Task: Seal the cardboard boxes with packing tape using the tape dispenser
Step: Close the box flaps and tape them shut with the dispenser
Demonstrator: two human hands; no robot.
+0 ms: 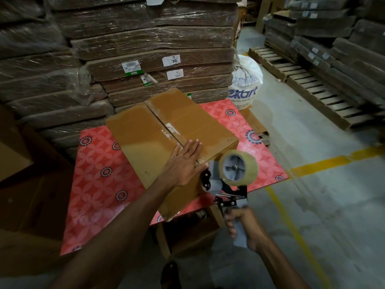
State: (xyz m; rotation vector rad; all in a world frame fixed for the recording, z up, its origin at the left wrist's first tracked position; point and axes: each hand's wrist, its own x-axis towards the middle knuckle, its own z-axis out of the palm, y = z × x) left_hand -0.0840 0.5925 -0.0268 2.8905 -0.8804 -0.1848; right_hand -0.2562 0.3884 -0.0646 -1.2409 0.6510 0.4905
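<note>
The left hand (185, 161) lies flat, fingers straight and together, pressing on the top of the cardboard box (145, 138) at its near edge, right where the centre seam ends. The right hand (241, 228) has its fingers curled round the grey handle of the tape dispenser (225, 184), whose head sits just beside the left hand's fingers at the box's near edge. The roll of clear tape (239, 167) stands just right of the left hand. Beyond the left hand's fingertips the closed flaps meet under a strip of clear tape (166, 126) (shiny, with a torn white patch). The box rests on a bench (100, 184) covered in red floral sheet. Past both hands rise wrapped stacks of flat cardboard (145, 38), with a white sack (245, 84) beyond the right hand.
</note>
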